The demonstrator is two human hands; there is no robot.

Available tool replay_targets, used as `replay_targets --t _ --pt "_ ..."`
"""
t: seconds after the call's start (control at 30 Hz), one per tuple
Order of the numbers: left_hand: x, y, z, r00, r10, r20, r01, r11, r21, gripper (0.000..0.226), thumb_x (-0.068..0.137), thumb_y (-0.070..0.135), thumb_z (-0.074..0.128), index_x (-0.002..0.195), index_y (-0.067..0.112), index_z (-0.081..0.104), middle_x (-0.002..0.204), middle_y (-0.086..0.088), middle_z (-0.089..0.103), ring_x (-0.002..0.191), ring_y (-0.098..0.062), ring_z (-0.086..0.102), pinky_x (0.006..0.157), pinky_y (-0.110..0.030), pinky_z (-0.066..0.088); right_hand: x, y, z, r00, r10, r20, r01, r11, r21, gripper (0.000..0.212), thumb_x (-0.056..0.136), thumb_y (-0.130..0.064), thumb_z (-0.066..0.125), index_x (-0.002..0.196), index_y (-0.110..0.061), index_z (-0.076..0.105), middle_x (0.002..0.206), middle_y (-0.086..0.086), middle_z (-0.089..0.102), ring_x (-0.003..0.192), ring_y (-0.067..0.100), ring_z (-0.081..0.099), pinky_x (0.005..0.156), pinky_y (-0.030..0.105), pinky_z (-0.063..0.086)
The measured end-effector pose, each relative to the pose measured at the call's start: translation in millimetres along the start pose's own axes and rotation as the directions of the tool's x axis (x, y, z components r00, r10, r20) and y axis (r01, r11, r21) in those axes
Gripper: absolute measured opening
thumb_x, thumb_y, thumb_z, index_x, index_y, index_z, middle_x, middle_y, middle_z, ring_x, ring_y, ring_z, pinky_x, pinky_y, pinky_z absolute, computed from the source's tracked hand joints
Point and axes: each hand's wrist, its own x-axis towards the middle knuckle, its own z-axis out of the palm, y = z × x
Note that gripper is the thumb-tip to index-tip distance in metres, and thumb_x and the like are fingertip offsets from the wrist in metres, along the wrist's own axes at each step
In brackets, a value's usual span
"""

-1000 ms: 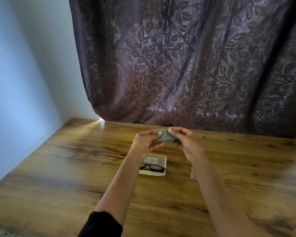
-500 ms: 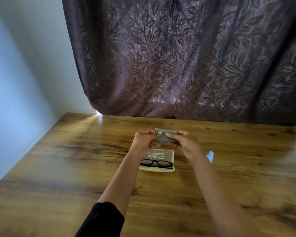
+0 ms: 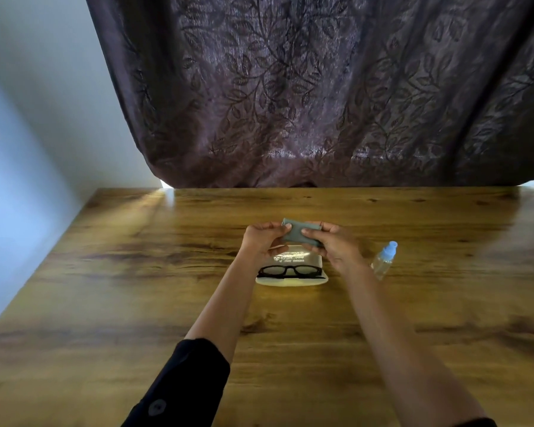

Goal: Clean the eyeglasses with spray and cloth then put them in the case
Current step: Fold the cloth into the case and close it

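Note:
Both hands hold a small folded grey-green cloth (image 3: 296,232) above the table. My left hand (image 3: 261,238) pinches its left end and my right hand (image 3: 333,245) grips its right side. Just below the hands, black-framed eyeglasses (image 3: 290,270) lie folded on a pale cream case (image 3: 290,282) with printed text, flat on the wooden table (image 3: 136,303). A small clear spray bottle (image 3: 384,260) with a light blue cap stands to the right of my right wrist.
A dark patterned curtain (image 3: 321,87) hangs along the table's far edge. A pale wall (image 3: 28,149) borders the table's left side. Bare wood spreads to the left, right and near side of the case.
The view has tilted, so the hands and case sit more centred. The spray bottle, earlier hidden behind my right arm, now shows fully. Both hands still hold the cloth, slightly shifted.

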Motion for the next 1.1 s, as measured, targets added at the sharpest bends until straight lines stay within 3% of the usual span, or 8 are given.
replay_targets --t 0.1,0.23,0.33,0.47,0.53,0.67,0.93,1.1 --pt "9.4 -6.6 -4.4 1.0 -0.009 -0.027 0.01 1.0 0.023 0.014 0.082 0.019 0.068 0.089 0.009 0.063 0.08 -0.002 0.064 0.072 -0.011 0.062 0.065 -0.026 0.056 0.3 4.3 1.2 1.0 0.007 -0.019 -0.007 1.0 -0.002 0.03 0.08 0.003 0.063 0.11 0.004 0.06 0.085 0.009 0.063 0.075 0.015 0.062 0.05 0.012 0.051" --pt "26.2 -22.4 -20.3 0.955 0.103 -0.279 -0.034 0.969 0.243 0.033 0.082 0.039 0.064 0.104 0.014 0.064 0.099 0.002 0.065 0.093 -0.016 0.061 0.088 -0.036 0.051 2.2 7.4 -2.7 0.996 0.024 -0.09 -0.025 1.0 -0.011 0.03 0.079 0.002 0.065 0.108 0.002 0.061 0.086 0.007 0.062 0.076 0.015 0.061 0.047 0.011 0.05" --pt "31.5 -34.6 -36.8 0.916 0.14 -0.376 0.037 0.904 0.427 0.017 0.088 0.026 0.057 0.074 0.016 0.058 0.09 -0.004 0.059 0.084 -0.021 0.056 0.084 -0.035 0.049 4.5 9.9 -8.5 0.989 0.028 -0.143 -0.035 0.998 -0.046 0.029 0.078 0.002 0.066 0.107 0.001 0.062 0.086 0.006 0.061 0.077 0.015 0.061 0.051 0.015 0.054" --pt "36.6 -47.9 -43.9 0.945 0.016 -0.326 0.158 0.851 0.5 0.022 0.085 0.018 0.057 0.103 0.008 0.067 0.09 -0.008 0.061 0.079 -0.02 0.055 0.076 -0.032 0.051 6.0 14.1 -11.9 0.98 0.036 -0.194 -0.056 0.994 -0.098 0.021 0.078 0.001 0.067 0.099 -0.002 0.064 0.086 0.007 0.062 0.074 0.014 0.062 0.051 0.015 0.054" --pt "39.1 -51.1 -44.0 0.954 0.014 -0.299 0.16 0.822 0.547 0.024 0.084 0.02 0.058 0.104 0.008 0.066 0.091 -0.008 0.062 0.078 -0.02 0.056 0.074 -0.031 0.05 7.3 16.8 -12.8 0.977 0.035 -0.209 -0.062 0.991 -0.121 0.018 0.077 0.0 0.068 0.094 -0.004 0.065 0.091 0.01 0.062 0.075 0.015 0.063 0.052 0.015 0.054" --pt "45.2 -56.3 -46.2 0.951 0.049 -0.305 0.114 0.861 0.496 0.017 0.083 0.017 0.064 0.099 0.018 0.069 0.101 -0.006 0.068 0.081 -0.02 0.062 0.075 -0.03 0.054 9.8 20.9 -17.1 0.967 0.04 -0.251 -0.076 0.988 -0.133 0.025 0.076 -0.001 0.07 0.1 0.0 0.062 0.096 0.013 0.063 0.076 0.016 0.064 0.055 0.017 0.056" --pt "51.5 -62.9 -46.8 0.948 0.122 -0.294 -0.008 0.932 0.362 0.012 0.082 0.013 0.067 0.092 0.019 0.07 0.091 -0.003 0.067 0.091 -0.02 0.065 0.084 -0.038 0.056 6.0 28.7 -14.8 0.97 0.029 -0.241 -0.082 0.974 -0.214 0.02 0.08 -0.003 0.067 0.1 -0.002 0.064 0.088 0.008 0.063 0.077 0.016 0.064 0.057 0.017 0.056" --pt "52.4 -64.1 -43.0 0.942 0.164 -0.292 -0.052 0.933 0.356 0.014 0.082 0.012 0.067 0.096 0.015 0.071 0.087 -0.004 0.067 0.081 -0.016 0.061 0.083 -0.036 0.055 5.1 45.7 8.4 0.976 0.045 -0.214 -0.117 0.934 -0.338 0.023 0.081 0.0 0.064 0.104 -0.002 0.064 0.1 0.013 0.063 0.09 0.023 0.064 0.074 0.028 0.056"
